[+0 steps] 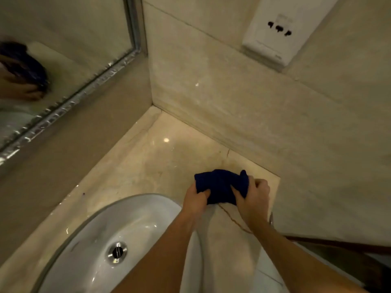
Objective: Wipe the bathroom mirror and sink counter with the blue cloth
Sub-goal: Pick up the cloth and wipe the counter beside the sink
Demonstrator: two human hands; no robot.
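Both hands grip the cloth (220, 186) over the worktop (160, 166). The left hand (195, 199) pinches the cloth's left edge, thumb curled over the fabric. The right hand (252, 198) clamps its right side, thumb pressed across the front and fingers bunched behind. The hands sit close together with the dark blue cloth bundled between them, near the worktop's right end, just beside the side wall (275, 123). Whether the cloth touches the stone cannot be told.

The forearms reach in from the bottom edge. Under the left forearm lies the white sink (135, 220), its metal drain (117, 252) near the bottom. The beige worktop runs back to the corner where the two walls meet; a thin dark crack (232, 216) shows in it between the wrists.

On the back wall, upper left, hangs the mirror (69, 39) in a silver frame (84, 89); its glass shows a blurred reflection of hands and cloth. High on the side wall sits a white socket plate (281, 24).
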